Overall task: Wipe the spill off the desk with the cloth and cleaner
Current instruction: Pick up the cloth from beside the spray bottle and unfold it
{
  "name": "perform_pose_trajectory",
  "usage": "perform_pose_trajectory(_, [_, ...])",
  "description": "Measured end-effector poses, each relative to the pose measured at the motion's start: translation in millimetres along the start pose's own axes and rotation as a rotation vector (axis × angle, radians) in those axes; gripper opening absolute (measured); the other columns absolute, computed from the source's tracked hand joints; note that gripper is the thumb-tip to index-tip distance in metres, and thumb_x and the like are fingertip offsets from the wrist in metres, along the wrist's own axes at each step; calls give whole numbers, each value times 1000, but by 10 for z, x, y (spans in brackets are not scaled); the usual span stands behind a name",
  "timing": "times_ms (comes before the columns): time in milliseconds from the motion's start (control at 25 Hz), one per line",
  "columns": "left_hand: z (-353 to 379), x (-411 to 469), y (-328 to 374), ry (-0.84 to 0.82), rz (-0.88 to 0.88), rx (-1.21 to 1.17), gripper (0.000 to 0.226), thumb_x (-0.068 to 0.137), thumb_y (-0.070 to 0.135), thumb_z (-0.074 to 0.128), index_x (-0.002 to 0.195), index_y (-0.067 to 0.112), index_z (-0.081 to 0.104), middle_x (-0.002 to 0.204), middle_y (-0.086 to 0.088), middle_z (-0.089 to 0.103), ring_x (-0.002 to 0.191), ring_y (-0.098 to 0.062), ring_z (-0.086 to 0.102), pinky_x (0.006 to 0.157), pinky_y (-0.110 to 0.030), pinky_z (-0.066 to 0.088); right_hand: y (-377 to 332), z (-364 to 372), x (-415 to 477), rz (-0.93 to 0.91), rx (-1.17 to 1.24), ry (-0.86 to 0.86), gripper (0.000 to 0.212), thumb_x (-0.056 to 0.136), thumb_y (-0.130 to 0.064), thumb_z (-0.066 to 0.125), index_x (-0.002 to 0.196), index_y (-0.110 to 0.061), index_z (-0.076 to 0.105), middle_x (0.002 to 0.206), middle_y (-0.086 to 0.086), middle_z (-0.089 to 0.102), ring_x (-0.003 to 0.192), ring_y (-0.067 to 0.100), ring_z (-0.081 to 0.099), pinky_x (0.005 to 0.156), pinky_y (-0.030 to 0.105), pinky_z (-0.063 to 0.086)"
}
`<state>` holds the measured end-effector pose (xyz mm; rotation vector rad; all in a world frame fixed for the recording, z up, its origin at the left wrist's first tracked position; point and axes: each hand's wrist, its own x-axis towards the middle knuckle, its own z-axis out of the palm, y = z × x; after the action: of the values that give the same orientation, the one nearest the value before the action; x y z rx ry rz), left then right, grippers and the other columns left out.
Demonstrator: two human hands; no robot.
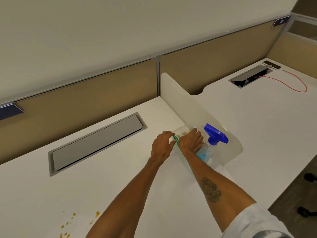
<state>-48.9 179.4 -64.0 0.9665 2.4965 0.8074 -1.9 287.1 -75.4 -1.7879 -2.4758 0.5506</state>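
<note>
Orange-brown spill drops (68, 224) lie on the white desk (120, 177) near its front left. At the desk's right side a clear container (178, 130) holds folded cloths; a green cloth (176, 139) shows between my hands. My left hand (162, 146) curls over the container's left rim. My right hand (191, 140) reaches into it, fingers closed down on the cloths, whose lower parts are hidden. A spray bottle (214, 137) of blue cleaner with a blue trigger stands just right of my right hand, untouched.
A frosted divider (185, 107) rises behind the bottle and separates this desk from the neighbouring one. A grey cable hatch (96, 143) is set into the desk at the left. A red cable (295, 85) lies on the neighbouring desk. Tan partition panels line the back.
</note>
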Motion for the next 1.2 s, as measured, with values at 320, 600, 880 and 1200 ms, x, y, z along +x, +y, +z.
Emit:
perform_pose_trajectory(320, [74, 55, -33, -28, 2, -16, 44, 100, 35, 58, 138, 16, 57, 151, -3, 49, 135, -24, 48, 114, -37, 37, -45, -31, 99, 56, -64, 23, 60, 101, -41, 51, 146, -5, 32, 145, 18, 46, 133, 31, 47, 112, 38, 36])
perform_pose_trajectory(600, [143, -11, -42, -42, -41, -54, 47, 102, 39, 51, 146, 21, 49, 159, 2, 39, 144, -21, 40, 119, -40, 30, 11, 37, 157, -9, -165, 12, 61, 101, -41, 51, 146, -7, 30, 146, 18, 46, 127, 29, 54, 109, 40, 40])
perform_pose_trajectory(880, [188, -26, -31, -24, -62, -85, 50, 103, 39, 48, 150, 22, 45, 161, 3, 36, 145, -20, 38, 119, -39, 30, -30, 31, 156, 46, -65, 44, 58, 103, -39, 48, 146, -4, 34, 146, 18, 46, 134, 33, 47, 113, 43, 33])
perform_pose_trajectory(1200, [214, -116, 47, -46, -66, -289, 55, 107, 32, 42, 157, 15, 28, 165, -4, 28, 151, -23, 29, 125, -39, 21, -219, -111, -114, -70, 2, 179, 45, 98, -27, 60, 135, -10, 43, 132, 17, 55, 120, 29, 53, 105, 46, 34])
